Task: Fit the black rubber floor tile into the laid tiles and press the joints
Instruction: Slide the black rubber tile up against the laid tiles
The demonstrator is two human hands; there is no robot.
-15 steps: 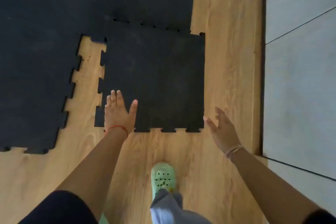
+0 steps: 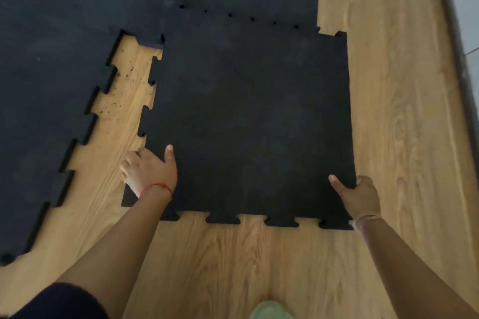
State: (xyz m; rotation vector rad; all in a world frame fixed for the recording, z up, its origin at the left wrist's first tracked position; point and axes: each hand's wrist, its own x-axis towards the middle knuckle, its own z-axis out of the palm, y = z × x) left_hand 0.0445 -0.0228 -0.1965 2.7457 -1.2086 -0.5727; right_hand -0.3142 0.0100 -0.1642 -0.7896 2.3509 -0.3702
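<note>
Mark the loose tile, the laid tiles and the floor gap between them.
loose tile [image 2: 248, 122], head view, its middle.
laid tiles [image 2: 46, 101], head view, left sheet's surface.
floor gap [image 2: 121, 101], head view, bare wood strip.

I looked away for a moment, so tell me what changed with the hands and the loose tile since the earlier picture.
The right hand, open in the air before, now grips the loose tile's near right edge. The left hand has curled from lying flat to gripping the left edge. The view is closer. The tile remains unjoined on its left, bare wood floor showing beside the laid tiles.
</note>
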